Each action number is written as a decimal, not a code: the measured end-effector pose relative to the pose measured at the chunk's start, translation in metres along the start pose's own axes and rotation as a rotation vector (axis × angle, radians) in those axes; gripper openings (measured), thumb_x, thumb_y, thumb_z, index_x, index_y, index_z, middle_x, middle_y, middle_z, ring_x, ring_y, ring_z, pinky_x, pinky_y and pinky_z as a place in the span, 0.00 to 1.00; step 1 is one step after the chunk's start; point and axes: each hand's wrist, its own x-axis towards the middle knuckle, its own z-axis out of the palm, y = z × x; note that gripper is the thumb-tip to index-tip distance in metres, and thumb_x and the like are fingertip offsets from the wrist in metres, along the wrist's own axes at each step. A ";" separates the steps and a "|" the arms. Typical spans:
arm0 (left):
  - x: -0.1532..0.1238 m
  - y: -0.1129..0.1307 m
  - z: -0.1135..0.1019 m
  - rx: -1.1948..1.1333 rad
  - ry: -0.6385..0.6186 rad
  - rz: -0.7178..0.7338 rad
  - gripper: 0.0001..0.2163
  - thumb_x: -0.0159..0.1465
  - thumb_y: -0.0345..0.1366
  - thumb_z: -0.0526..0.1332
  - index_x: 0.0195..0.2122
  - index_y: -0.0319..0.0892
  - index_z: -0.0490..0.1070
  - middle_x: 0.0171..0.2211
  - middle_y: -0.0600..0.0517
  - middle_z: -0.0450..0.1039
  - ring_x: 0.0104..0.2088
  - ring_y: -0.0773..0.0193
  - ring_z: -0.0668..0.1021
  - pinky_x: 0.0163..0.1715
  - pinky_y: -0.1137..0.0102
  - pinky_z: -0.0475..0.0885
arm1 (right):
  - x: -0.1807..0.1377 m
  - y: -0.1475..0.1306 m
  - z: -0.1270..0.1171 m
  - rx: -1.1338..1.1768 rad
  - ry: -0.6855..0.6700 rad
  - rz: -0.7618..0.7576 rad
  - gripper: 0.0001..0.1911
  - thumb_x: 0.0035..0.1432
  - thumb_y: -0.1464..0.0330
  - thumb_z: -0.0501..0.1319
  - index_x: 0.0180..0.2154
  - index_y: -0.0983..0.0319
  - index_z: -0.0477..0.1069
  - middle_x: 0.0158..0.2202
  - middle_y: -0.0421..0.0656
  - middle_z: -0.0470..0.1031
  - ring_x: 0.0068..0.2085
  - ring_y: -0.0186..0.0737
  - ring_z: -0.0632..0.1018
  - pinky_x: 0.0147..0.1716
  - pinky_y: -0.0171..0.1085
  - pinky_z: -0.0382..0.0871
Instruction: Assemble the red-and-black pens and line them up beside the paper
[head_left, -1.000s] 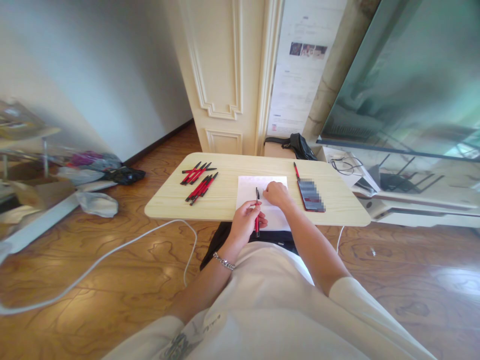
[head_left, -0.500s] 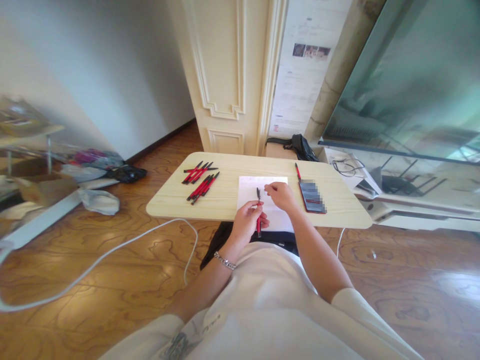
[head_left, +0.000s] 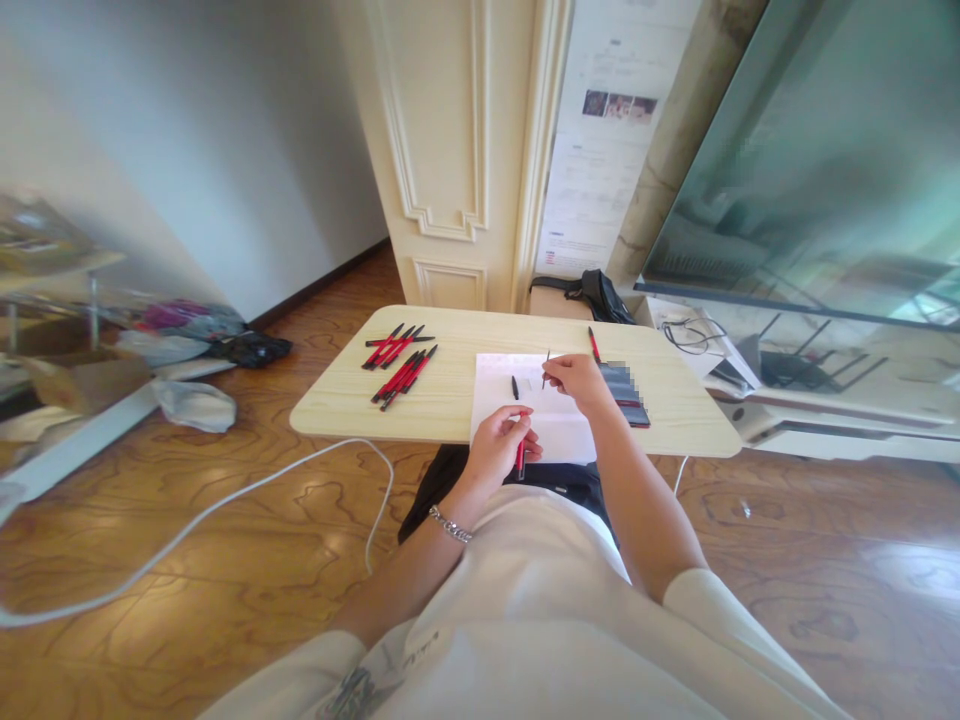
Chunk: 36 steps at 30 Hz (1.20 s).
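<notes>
My left hand (head_left: 501, 440) is closed around a red pen barrel (head_left: 520, 456), held over the near edge of a white sheet of paper (head_left: 525, 400). A small black pen part (head_left: 514, 387) lies on the paper just beyond that hand. My right hand (head_left: 576, 378) is raised a little over the paper's right side and pinches a thin dark refill (head_left: 546, 368) that points up and away. A wristband sits on my left wrist.
The light wooden table (head_left: 450, 395) carries two groups of red-and-black pens (head_left: 399, 362) at the left, one red pen (head_left: 593, 343) and a phone (head_left: 624, 392) at the right. A white cable (head_left: 225, 500) lies on the wood floor. A TV stand stands at the right.
My right hand has lifted away from my left hand toward the right, drawing the thin refill out of the pen. The black part now lies on the paper. My left hand stayed put.
</notes>
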 end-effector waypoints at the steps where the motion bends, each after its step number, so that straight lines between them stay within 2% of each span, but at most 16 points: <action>1: 0.000 0.000 0.000 0.002 0.001 0.000 0.17 0.57 0.43 0.65 0.45 0.40 0.69 0.25 0.53 0.72 0.22 0.63 0.78 0.25 0.65 0.77 | 0.003 0.003 -0.001 -0.129 -0.003 0.003 0.12 0.49 0.62 0.62 0.24 0.65 0.76 0.21 0.43 0.74 0.22 0.32 0.68 0.21 0.31 0.57; 3: 0.000 0.000 0.000 0.003 -0.001 0.001 0.18 0.57 0.43 0.65 0.45 0.40 0.69 0.24 0.53 0.72 0.23 0.62 0.79 0.25 0.65 0.77 | 0.005 0.006 0.000 -0.405 -0.018 0.001 0.13 0.49 0.63 0.62 0.22 0.66 0.76 0.18 0.43 0.73 0.22 0.33 0.70 0.23 0.32 0.58; 6: -0.001 0.000 0.000 -0.004 -0.004 0.003 0.19 0.57 0.44 0.66 0.46 0.40 0.69 0.25 0.52 0.73 0.24 0.61 0.79 0.26 0.64 0.78 | 0.003 0.009 0.006 -0.685 -0.009 -0.014 0.12 0.50 0.64 0.62 0.25 0.65 0.79 0.22 0.45 0.76 0.27 0.36 0.74 0.26 0.33 0.59; 10: -0.002 0.002 0.000 -0.012 -0.004 0.013 0.21 0.57 0.44 0.66 0.48 0.40 0.69 0.26 0.51 0.74 0.24 0.62 0.79 0.27 0.65 0.77 | 0.002 0.008 0.017 -0.831 0.026 -0.029 0.10 0.52 0.65 0.62 0.31 0.63 0.81 0.31 0.50 0.80 0.34 0.41 0.77 0.32 0.33 0.62; 15: -0.002 0.001 0.000 -0.013 0.009 0.029 0.21 0.57 0.47 0.66 0.47 0.40 0.68 0.28 0.50 0.74 0.24 0.63 0.78 0.27 0.66 0.77 | 0.003 0.008 0.019 -0.839 0.049 -0.033 0.09 0.52 0.65 0.63 0.32 0.63 0.80 0.33 0.50 0.80 0.37 0.44 0.77 0.35 0.35 0.64; 19: -0.002 0.001 -0.001 0.006 -0.019 0.005 0.19 0.57 0.50 0.64 0.36 0.37 0.71 0.32 0.46 0.76 0.25 0.64 0.79 0.27 0.68 0.76 | -0.012 0.004 0.015 -0.567 0.132 -0.106 0.12 0.55 0.62 0.61 0.32 0.63 0.78 0.31 0.47 0.79 0.34 0.40 0.76 0.34 0.35 0.64; 22: -0.001 0.003 0.000 0.006 -0.036 -0.036 0.19 0.57 0.51 0.64 0.34 0.37 0.72 0.34 0.45 0.76 0.24 0.65 0.78 0.26 0.70 0.74 | -0.035 0.002 0.015 -0.152 -0.017 -0.095 0.16 0.58 0.59 0.58 0.32 0.64 0.77 0.29 0.45 0.77 0.28 0.35 0.73 0.28 0.33 0.63; 24: 0.000 0.005 0.002 -0.013 -0.045 -0.072 0.18 0.57 0.50 0.64 0.35 0.37 0.72 0.34 0.45 0.77 0.22 0.66 0.77 0.23 0.71 0.73 | -0.052 0.003 0.017 0.122 -0.154 -0.021 0.17 0.56 0.57 0.60 0.34 0.65 0.77 0.28 0.44 0.76 0.26 0.33 0.72 0.25 0.32 0.63; 27: 0.003 0.007 0.008 -0.081 -0.066 -0.133 0.18 0.58 0.49 0.64 0.36 0.38 0.72 0.32 0.46 0.77 0.19 0.68 0.75 0.16 0.73 0.67 | -0.071 0.006 0.020 0.416 -0.234 0.081 0.19 0.51 0.57 0.65 0.36 0.65 0.76 0.23 0.40 0.72 0.23 0.30 0.69 0.23 0.31 0.62; 31: 0.004 0.008 0.015 -0.196 -0.112 -0.201 0.15 0.58 0.45 0.66 0.33 0.36 0.73 0.26 0.49 0.74 0.18 0.70 0.74 0.17 0.76 0.68 | -0.079 0.010 0.018 0.613 -0.271 0.134 0.18 0.48 0.59 0.68 0.36 0.67 0.75 0.17 0.35 0.65 0.19 0.27 0.63 0.19 0.30 0.58; 36: 0.000 0.014 0.023 -0.277 -0.133 -0.246 0.16 0.59 0.45 0.65 0.33 0.34 0.74 0.26 0.48 0.75 0.20 0.72 0.74 0.17 0.79 0.68 | -0.081 0.010 0.012 0.680 -0.338 0.154 0.16 0.50 0.60 0.67 0.36 0.65 0.74 0.15 0.34 0.62 0.16 0.29 0.64 0.16 0.31 0.62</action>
